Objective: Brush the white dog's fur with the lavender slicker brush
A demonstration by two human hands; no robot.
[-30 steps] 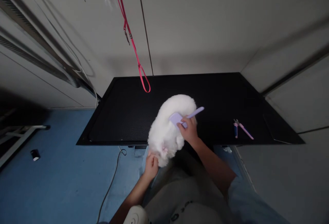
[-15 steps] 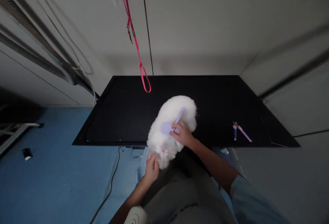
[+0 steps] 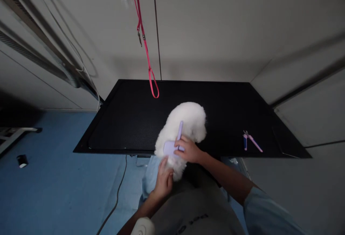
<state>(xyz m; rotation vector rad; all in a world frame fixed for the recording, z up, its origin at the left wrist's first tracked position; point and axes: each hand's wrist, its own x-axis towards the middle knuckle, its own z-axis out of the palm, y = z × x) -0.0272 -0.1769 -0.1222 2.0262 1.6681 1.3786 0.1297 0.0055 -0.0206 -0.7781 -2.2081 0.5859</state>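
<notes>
A white fluffy dog point(image 3: 185, 116) is on the black table, its head over the near edge. My right hand point(image 3: 188, 150) is closed around a lavender slicker brush point(image 3: 169, 148), whose head lies against the fur at the back of the dog's head. The brush's handle points away from me. Just below the brush, my left hand point(image 3: 164, 181) grips the fur at the side of the dog's head, its fingertips a little blurred. The dog's face is hidden.
Pink-and-blue nail clippers point(image 3: 251, 141) lie at the right on the black grooming table point(image 3: 118, 120). A pink looped leash point(image 3: 147, 53) hangs above the table's far side. Hoses point(image 3: 35, 55) run along the left wall, and a cable point(image 3: 118, 199) trails over the blue floor.
The brush in my right hand has moved toward me, from the dog's neck to its head, and its handle has turned more upright. My left hand has shifted slightly up and right.
</notes>
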